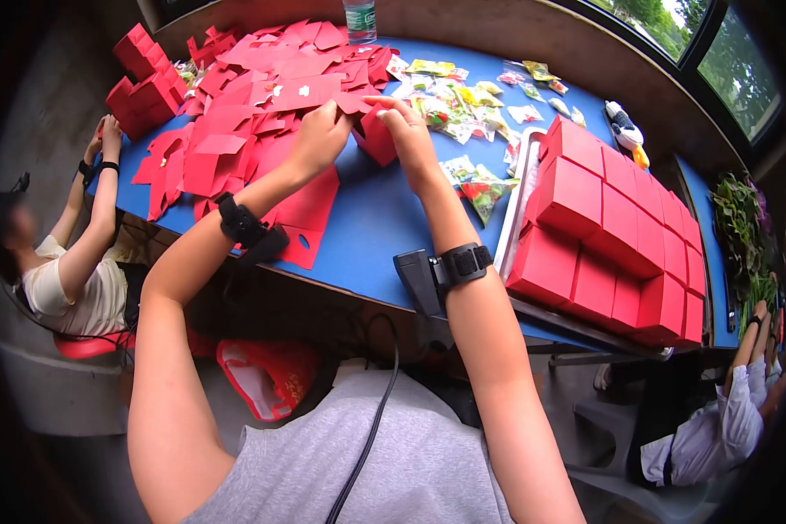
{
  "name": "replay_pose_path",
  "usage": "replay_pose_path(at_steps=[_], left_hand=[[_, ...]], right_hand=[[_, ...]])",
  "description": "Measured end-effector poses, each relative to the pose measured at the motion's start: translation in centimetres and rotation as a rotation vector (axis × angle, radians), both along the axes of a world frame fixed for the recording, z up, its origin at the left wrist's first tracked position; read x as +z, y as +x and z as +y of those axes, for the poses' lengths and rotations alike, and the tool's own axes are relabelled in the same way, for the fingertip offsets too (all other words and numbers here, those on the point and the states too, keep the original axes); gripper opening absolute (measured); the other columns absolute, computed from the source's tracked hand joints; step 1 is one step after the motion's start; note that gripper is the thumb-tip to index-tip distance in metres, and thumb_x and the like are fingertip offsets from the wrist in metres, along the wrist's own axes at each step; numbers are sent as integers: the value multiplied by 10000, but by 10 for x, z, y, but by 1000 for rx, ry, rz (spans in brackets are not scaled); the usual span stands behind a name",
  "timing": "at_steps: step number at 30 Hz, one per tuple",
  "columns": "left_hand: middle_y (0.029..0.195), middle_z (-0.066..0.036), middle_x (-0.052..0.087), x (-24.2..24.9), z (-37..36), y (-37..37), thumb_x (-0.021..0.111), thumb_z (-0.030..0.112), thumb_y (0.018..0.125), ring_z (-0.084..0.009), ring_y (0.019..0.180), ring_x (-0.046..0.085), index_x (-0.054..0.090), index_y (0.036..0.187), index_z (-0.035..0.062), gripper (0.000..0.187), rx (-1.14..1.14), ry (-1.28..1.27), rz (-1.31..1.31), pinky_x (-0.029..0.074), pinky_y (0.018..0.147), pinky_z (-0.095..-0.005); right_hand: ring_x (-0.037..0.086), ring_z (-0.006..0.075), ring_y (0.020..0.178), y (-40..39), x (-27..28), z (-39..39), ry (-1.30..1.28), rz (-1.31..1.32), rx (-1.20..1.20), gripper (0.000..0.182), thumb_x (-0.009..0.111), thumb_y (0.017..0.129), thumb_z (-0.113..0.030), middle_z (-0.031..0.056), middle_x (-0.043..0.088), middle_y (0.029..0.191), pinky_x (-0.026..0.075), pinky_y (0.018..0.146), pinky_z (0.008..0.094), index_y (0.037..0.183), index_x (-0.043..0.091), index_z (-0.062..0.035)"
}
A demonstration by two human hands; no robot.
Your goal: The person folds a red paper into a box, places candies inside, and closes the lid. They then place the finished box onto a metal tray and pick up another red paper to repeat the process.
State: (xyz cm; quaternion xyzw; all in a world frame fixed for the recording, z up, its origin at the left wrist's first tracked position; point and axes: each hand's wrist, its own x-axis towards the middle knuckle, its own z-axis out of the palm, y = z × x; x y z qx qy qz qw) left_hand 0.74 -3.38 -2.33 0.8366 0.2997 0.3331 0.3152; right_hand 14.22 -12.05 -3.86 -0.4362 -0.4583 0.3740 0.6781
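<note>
A partly folded red paper box (pixel 375 142) is held up over the blue table between my two hands. My left hand (pixel 321 138) pinches its upper flap on the left side. With fingers bent over the top edge, my right hand (pixel 408 138) grips the box from the right. A large heap of flat red box blanks (pixel 262 87) spreads over the table just left of and behind my left hand. Small wrapped candy packets (pixel 467 109) lie scattered beyond my right hand.
A white-rimmed tray (pixel 513 205) stacked with finished red boxes (pixel 616 236) stands at right. A water bottle (pixel 360 22) and a toy-like white and navy item (pixel 624 131) stand farther back. A co-worker (pixel 74 279) handles red boxes (pixel 144 92) at left; another person (pixel 707 432) sits at right beside greenery (pixel 742 236).
</note>
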Motion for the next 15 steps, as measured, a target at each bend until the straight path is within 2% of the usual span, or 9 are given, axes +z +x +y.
replay_pose_path(at_steps=[1, 2, 4, 5, 6, 8, 10, 12, 15], left_hand=[[973, -233, 598, -1, 4, 1, 526, 142, 840, -252, 695, 621, 484, 1076, -23, 291, -24, -103, -122, 496, 617, -339], [973, -233, 598, -2, 5, 0, 526, 142, 840, -252, 695, 621, 484, 1076, -23, 291, -25, -103, -121, 496, 617, -339], [1126, -231, 540, 17, -4, -3, 548, 145, 822, -204, 699, 623, 443, 1204, 9, 420, -74, -108, -245, 514, 649, -319], [1234, -215, 471, 34, -5, -11, 539, 95, 815, -236, 788, 623, 462, 1246, 60, 439, -181, -58, -19, 511, 739, -335], [1234, -215, 471, 34, 5, -14, 539, 95, 815, -236, 788, 623, 462, 1246, 60, 439, -180, -57, -17, 511, 739, -335], [1198, -168, 518, 34, 24, -13, 529, 54, 813, -270, 899, 600, 531, 1205, 102, 395, -492, 652, 152, 486, 810, -346], [1107, -124, 583, 48, 16, -11, 512, 39, 824, -288, 963, 570, 590, 1130, 101, 321, -473, 505, 193, 465, 831, -351], [1035, -125, 608, 55, 28, -7, 533, -20, 785, -276, 951, 576, 587, 1118, 68, 349, -411, 620, 307, 467, 786, -347], [935, -146, 628, 65, 38, 2, 527, 39, 818, -300, 876, 591, 596, 1058, 49, 250, -399, 657, 296, 469, 747, -359]], right_hand=[[492, 192, 957, -1, -6, 6, 1, 1, -2, 302, 528, 791, -181, 128, 533, 1079, 375, 887, 283, 1039, 627, -40], [491, 202, 942, -1, -15, 14, 34, -46, -108, 294, 548, 797, -201, 136, 533, 1049, 381, 876, 286, 1031, 620, -37], [490, 211, 928, -1, -22, 20, 65, -93, -208, 292, 568, 804, -221, 144, 533, 1019, 387, 865, 289, 1023, 612, -34], [488, 216, 928, 1, -22, 20, 63, -125, -216, 299, 579, 807, -231, 149, 530, 1006, 391, 861, 294, 1032, 606, -36], [486, 221, 929, 1, -23, 20, 62, -156, -226, 308, 590, 810, -241, 154, 528, 993, 396, 857, 300, 1041, 599, -37], [494, 209, 929, 2, -23, 22, 63, -143, -221, 303, 583, 818, -237, 148, 534, 999, 402, 853, 298, 1043, 599, -34], [503, 198, 929, 0, -16, 17, 61, -131, -216, 299, 576, 826, -233, 142, 539, 1005, 408, 848, 296, 1044, 599, -31], [523, 173, 920, 0, -9, 11, 60, 47, -139, 311, 570, 836, -236, 125, 551, 1014, 413, 850, 284, 1058, 592, -19], [545, 165, 934, -2, -6, 9, 81, 118, -110, 341, 566, 840, -226, 127, 569, 1037, 422, 845, 280, 1105, 563, -11]])
